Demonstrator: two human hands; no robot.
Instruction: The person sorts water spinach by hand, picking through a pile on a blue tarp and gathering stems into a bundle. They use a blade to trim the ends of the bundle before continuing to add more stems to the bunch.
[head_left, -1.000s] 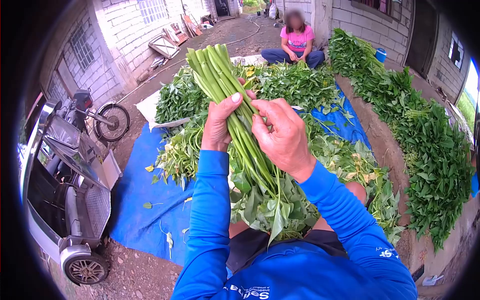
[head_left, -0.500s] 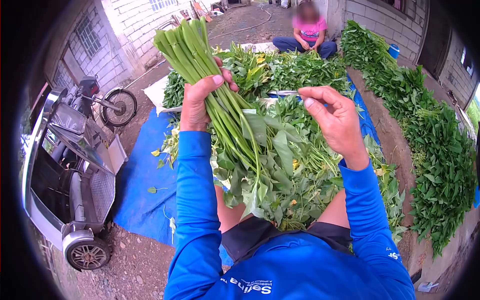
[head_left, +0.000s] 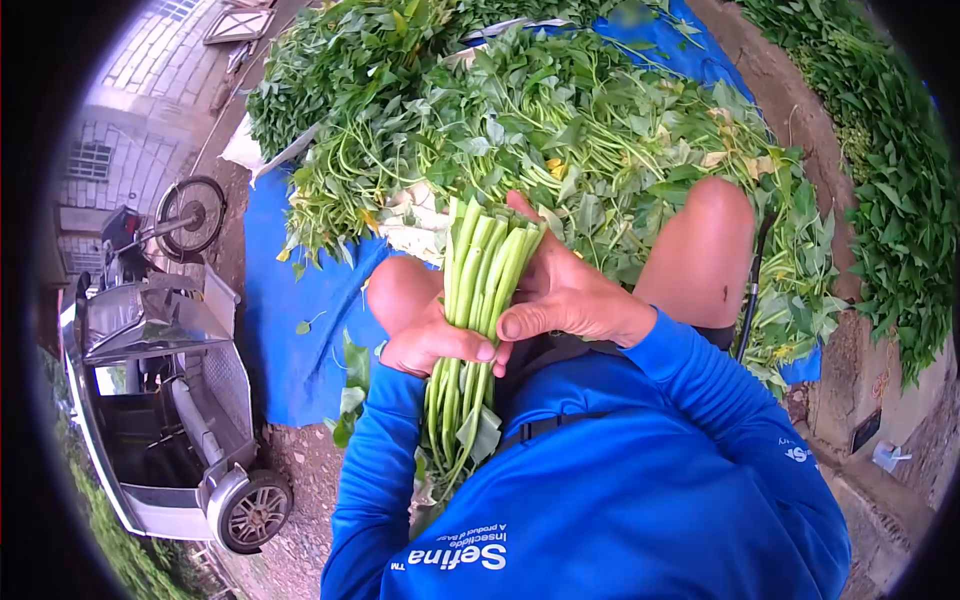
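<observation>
A bundle of thick green water spinach stems (head_left: 482, 270) stands in front of my belly, cut ends up and leaves hanging down beside my shirt. My left hand (head_left: 435, 342) is closed round the middle of the stems, thumb across the front. Against the right side of the bundle is my right hand (head_left: 575, 300); its thumb presses at the stems and its fingers reach behind them, partly hidden. Past my knees lies a broad heap of loose leafy greens (head_left: 560, 130).
A blue tarp (head_left: 290, 330) lies under the heap. At the left stands a motorcycle (head_left: 140, 235) with a metal sidecar (head_left: 170, 400). More greens (head_left: 900, 200) line the right side beyond a concrete edge. A dark rod (head_left: 757, 285) is beside my right knee.
The bundle has come down and closer to my body, its leaves now hanging towards my lap. My right hand has moved left from the air onto the bundle. My view has tilted down.
</observation>
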